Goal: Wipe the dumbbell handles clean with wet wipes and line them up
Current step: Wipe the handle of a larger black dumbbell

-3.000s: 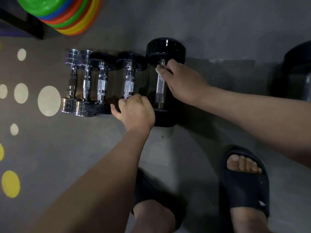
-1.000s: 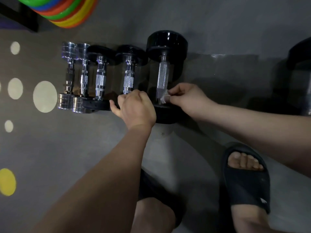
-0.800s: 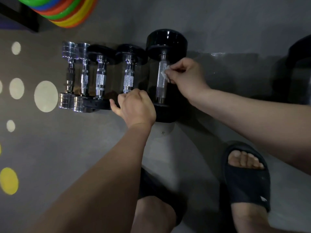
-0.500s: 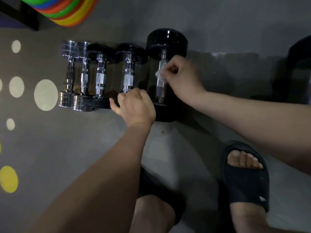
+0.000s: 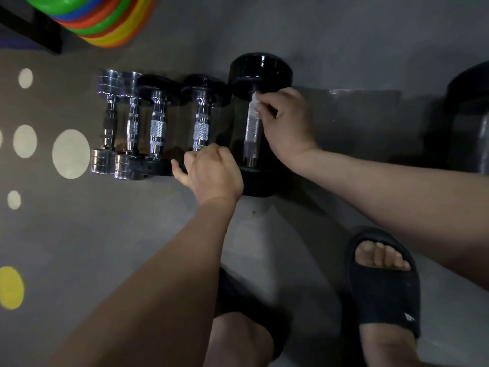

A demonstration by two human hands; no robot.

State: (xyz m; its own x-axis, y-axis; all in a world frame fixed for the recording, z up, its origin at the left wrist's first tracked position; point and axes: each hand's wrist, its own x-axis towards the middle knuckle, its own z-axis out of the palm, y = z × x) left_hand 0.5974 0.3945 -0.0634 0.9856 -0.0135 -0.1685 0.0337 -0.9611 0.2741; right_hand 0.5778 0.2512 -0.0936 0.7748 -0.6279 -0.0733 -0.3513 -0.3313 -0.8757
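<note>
A grey floor (image 5: pixel 79 234) with pale and yellow dots filled the frame, meeting a grey wall along the top. In the upper left corner lay a stack of coloured discs (image 5: pixel 105 19), green on top. A dark bulky object (image 5: pixel 468 115), too dim to identify, sat at the right edge. A foot in a black slide sandal (image 5: pixel 383 287) stood at the lower right.

Just above centre, the large black dumbbell (image 5: pixel 260 72) lay on the floor with its far head against the wall, at the right end of a row. To its left lay the small black dumbbell (image 5: pixel 201 128), then another black-ended dumbbell (image 5: pixel 157 128), then two chrome dumbbells (image 5: pixel 109 123) touching each other at the left end, all parallel.

The left hand (image 5: pixel 214 173) sat at the centre, fingers curled over the near end of the small black dumbbell, whose near head was hidden beneath it, thumb pointing left. The right hand (image 5: pixel 288 128) reached in from the right, pinching a white wet wipe (image 5: pixel 253 102) against the upper part of the large dumbbell's knurled handle (image 5: pixel 251 139), just below the far head.
</note>
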